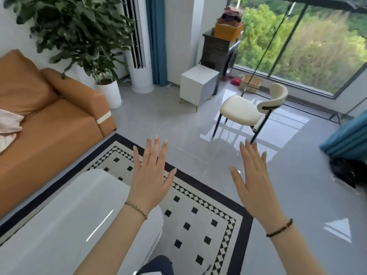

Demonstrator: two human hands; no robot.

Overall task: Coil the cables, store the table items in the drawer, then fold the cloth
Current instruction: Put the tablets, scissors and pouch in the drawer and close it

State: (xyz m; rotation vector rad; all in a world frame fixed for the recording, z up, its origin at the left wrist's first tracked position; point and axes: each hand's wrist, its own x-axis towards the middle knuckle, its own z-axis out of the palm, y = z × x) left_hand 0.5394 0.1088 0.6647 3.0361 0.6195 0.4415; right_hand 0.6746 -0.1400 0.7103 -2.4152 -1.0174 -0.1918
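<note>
Both the left hand [148, 180] and right hand [256, 181] are spread flat and grasp nothing (fingers toward twelve o'clock), above the table [65, 225] and rug [198, 213].

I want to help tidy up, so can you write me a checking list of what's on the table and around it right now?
Surface: glossy white rounded table, only partly in view.
Job's things: crumpled pink cloth lying on the orange leather sofa, perhaps the one to fold.
Clutter: nothing seen on the table.
Hands: left hand and right hand both open, fingers straight, holding nothing, held out in the air.
Cables: nothing seen.
Surroundings: black-and-white patterned rug, cream chair with black legs, leafy potted plant, big window.
</note>
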